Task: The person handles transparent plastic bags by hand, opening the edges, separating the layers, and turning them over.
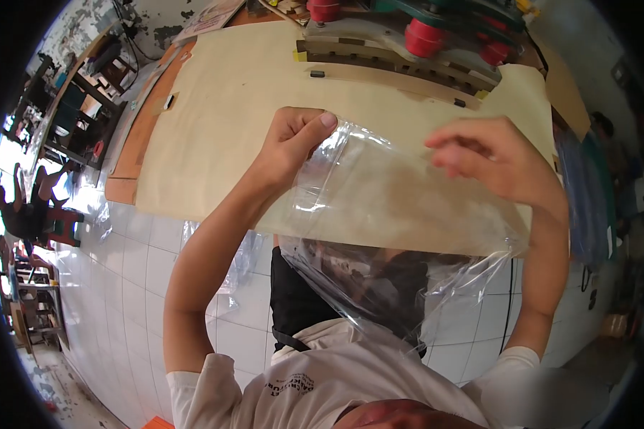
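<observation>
My left hand (297, 139) is closed on the top corner of a clear plastic sheet (329, 175), pinching it between thumb and fingers. The sheet hangs in shiny folds over the table's near edge and down in front of my lap. To the right, my right hand (490, 154) is raised above the sheet, its fingers curved and a gap showing between thumb and forefinger. Motion smears its fingertips, and no object shows in them. Beneath both hands lies the table's pale yellow paper covering (215, 107).
Across the table's far side stands a green machine (444, 18) with red round parts (423, 37) and a slotted bar (393, 64). Bluish plastic sheets (583, 200) hang at the right. More clear plastic (240, 261) lies low at the left. A seated person (28, 204) is at far left.
</observation>
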`<action>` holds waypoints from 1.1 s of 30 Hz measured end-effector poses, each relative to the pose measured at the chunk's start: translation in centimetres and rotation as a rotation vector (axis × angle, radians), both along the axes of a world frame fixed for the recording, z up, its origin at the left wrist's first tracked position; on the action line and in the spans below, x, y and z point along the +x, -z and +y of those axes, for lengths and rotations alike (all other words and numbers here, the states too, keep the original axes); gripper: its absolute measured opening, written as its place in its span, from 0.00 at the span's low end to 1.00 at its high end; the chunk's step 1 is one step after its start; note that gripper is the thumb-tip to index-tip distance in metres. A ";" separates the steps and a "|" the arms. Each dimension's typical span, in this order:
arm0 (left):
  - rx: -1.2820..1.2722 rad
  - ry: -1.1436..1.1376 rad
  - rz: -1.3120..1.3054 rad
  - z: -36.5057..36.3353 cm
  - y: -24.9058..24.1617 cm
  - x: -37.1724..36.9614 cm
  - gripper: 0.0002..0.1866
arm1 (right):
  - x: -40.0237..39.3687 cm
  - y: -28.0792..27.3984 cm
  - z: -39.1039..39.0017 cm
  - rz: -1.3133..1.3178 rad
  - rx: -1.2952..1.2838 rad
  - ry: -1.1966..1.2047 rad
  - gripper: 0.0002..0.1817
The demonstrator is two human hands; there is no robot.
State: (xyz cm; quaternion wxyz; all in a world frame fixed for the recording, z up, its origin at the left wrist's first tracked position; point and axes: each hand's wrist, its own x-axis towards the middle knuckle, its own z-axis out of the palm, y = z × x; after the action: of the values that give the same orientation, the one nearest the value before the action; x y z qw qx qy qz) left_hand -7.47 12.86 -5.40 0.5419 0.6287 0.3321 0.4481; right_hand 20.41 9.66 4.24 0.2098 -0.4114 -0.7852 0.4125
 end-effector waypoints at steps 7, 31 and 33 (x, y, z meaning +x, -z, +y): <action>0.018 0.031 -0.010 0.1 0.3 -0.6 0.25 | -5.7 3.3 2.9 0.066 -0.206 -0.034 0.12; -0.052 0.520 0.108 0.0 0.0 0.1 0.26 | -6.1 7.4 1.5 0.387 -0.239 -0.005 0.11; -0.042 0.514 0.122 0.0 -0.1 0.1 0.26 | -6.2 7.8 1.5 0.432 -0.247 -0.020 0.12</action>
State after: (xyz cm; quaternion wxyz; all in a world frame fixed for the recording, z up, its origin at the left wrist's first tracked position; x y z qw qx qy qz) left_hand -7.33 12.86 -5.26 0.6299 0.7068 0.2030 0.2501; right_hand 14.22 11.17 -3.58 0.3166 -0.3287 -0.6698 0.5858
